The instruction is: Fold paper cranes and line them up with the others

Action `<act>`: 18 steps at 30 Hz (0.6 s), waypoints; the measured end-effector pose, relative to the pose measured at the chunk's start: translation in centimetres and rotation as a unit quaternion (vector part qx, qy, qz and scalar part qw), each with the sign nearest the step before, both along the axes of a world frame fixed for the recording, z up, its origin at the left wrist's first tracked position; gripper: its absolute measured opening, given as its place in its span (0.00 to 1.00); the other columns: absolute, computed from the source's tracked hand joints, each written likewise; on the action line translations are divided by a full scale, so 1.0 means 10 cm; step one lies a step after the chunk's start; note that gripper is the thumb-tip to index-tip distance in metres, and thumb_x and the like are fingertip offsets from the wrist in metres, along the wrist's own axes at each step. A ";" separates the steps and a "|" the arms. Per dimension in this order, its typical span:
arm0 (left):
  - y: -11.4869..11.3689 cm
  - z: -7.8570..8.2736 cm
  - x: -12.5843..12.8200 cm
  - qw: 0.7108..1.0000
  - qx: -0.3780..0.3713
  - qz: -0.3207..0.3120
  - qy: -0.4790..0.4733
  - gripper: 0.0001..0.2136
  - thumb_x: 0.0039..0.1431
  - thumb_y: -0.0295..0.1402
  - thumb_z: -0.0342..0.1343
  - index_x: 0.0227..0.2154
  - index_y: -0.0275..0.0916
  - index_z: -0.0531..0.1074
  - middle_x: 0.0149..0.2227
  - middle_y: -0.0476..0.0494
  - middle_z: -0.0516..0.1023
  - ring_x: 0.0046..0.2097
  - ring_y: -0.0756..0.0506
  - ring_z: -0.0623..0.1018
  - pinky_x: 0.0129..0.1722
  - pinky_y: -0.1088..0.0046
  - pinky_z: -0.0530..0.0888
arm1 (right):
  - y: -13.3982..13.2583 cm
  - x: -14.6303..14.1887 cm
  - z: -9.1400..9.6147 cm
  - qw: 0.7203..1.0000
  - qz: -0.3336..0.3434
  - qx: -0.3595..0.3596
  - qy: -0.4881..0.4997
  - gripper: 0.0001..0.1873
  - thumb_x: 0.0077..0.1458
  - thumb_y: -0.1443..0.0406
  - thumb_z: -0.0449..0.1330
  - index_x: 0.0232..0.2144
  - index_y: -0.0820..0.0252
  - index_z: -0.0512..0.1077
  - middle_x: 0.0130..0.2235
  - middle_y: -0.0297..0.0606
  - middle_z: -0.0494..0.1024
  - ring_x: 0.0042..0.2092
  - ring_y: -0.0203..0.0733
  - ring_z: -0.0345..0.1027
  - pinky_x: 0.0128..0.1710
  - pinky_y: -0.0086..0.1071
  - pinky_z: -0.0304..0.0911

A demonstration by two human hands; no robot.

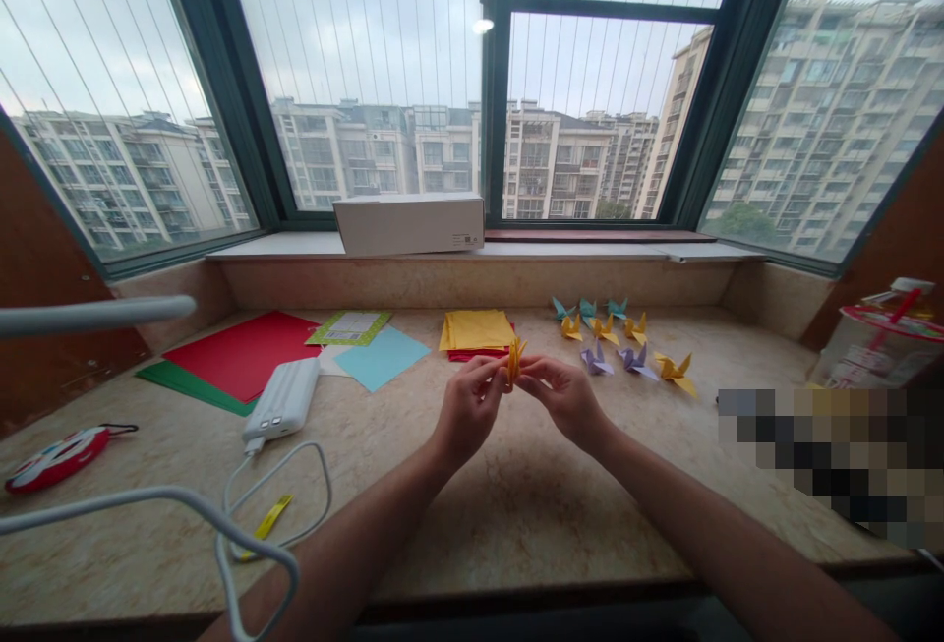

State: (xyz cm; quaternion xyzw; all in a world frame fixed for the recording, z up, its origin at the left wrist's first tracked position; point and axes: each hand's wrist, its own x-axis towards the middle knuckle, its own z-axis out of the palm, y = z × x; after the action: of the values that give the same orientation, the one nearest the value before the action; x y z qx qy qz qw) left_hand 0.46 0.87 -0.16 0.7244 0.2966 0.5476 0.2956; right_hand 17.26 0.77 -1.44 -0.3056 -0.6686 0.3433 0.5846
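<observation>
We observed the left hand (470,402) and right hand (569,398) angled inward above the counter (472,544), fingertips of both pinching 1 yellow folded paper (514,360) between them, nearer us than the yellow sheets (476,328).

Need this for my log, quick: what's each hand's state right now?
Left hand: closed, pinching the yellow folded paper.
Right hand: closed, pinching the same paper.

Nine paper birds (605,330): three blue, four yellow, two purple; one folded paper (514,364), one box (409,226), one power bank (282,398).
</observation>
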 end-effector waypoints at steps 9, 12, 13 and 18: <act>-0.02 -0.01 -0.01 0.998 0.015 -0.054 0.020 0.14 0.65 0.39 0.51 0.43 0.39 0.79 0.41 0.39 0.74 0.41 0.45 0.76 0.38 0.69 0.79 | 0.01 0.02 -0.01 0.999 -0.046 0.009 -0.012 0.11 0.54 0.57 0.66 0.35 0.58 0.78 0.39 0.43 0.81 0.43 0.47 0.75 0.46 0.43 0.71; -0.01 -0.04 0.00 0.998 0.018 -0.060 0.011 0.15 0.66 0.39 0.50 0.44 0.40 0.78 0.42 0.40 0.73 0.42 0.45 0.75 0.39 0.68 0.79 | 0.01 0.02 -0.03 0.998 -0.066 0.009 -0.010 0.12 0.53 0.57 0.66 0.36 0.58 0.76 0.37 0.42 0.81 0.40 0.46 0.75 0.44 0.42 0.71; -0.01 -0.04 0.00 0.998 0.018 -0.060 0.010 0.15 0.66 0.39 0.50 0.45 0.40 0.78 0.42 0.40 0.72 0.42 0.45 0.74 0.39 0.68 0.79 | 0.01 0.01 -0.03 0.997 -0.073 0.012 -0.012 0.12 0.53 0.57 0.66 0.36 0.58 0.76 0.37 0.41 0.80 0.40 0.46 0.75 0.44 0.42 0.71; 0.00 -0.05 0.00 0.999 0.014 -0.040 0.011 0.15 0.66 0.40 0.49 0.43 0.40 0.79 0.40 0.40 0.72 0.41 0.45 0.73 0.33 0.73 0.78 | -0.01 0.01 -0.02 0.995 -0.095 0.029 -0.030 0.11 0.54 0.57 0.65 0.35 0.58 0.75 0.36 0.40 0.79 0.39 0.45 0.73 0.43 0.40 0.69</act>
State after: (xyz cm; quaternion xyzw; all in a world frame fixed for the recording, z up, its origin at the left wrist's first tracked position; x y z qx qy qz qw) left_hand 0.50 0.88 -0.64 0.7458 0.2631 0.5313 0.3036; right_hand 17.31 0.63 -1.69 -0.3612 -0.6635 0.2571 0.6027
